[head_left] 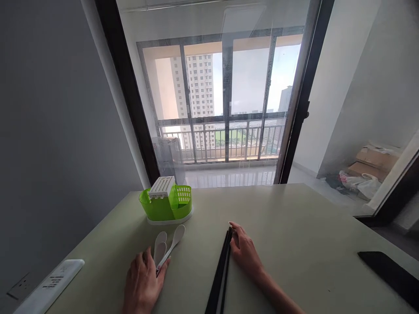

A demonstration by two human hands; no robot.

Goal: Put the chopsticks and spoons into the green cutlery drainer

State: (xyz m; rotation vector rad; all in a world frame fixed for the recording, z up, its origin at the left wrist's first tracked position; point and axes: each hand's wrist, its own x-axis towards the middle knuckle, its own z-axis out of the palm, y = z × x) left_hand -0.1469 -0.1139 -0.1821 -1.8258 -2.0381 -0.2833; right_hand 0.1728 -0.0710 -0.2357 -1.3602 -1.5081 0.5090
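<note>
My left hand (143,281) is curled around the handles of white spoons (177,235) at the front left of the table. Three spoon bowls fan out past its fingers, and the thumb lies against the right-hand handle. Near the middle, my right hand (244,249) has its fingers closed at the far ends of a bundle of black chopsticks (222,266). The chopsticks point toward me, and their near ends run out of view. Behind the spoons stands a green utensil caddy (160,210) with a white slotted piece (162,186) on its left part.
A white power strip (50,285) lies along the table's left edge, beside the wall. At the right edge is a flat black object (389,274). A glass door with a dark frame (299,109) stands beyond the pale table (294,226). Cardboard and bags (363,183) sit on the floor.
</note>
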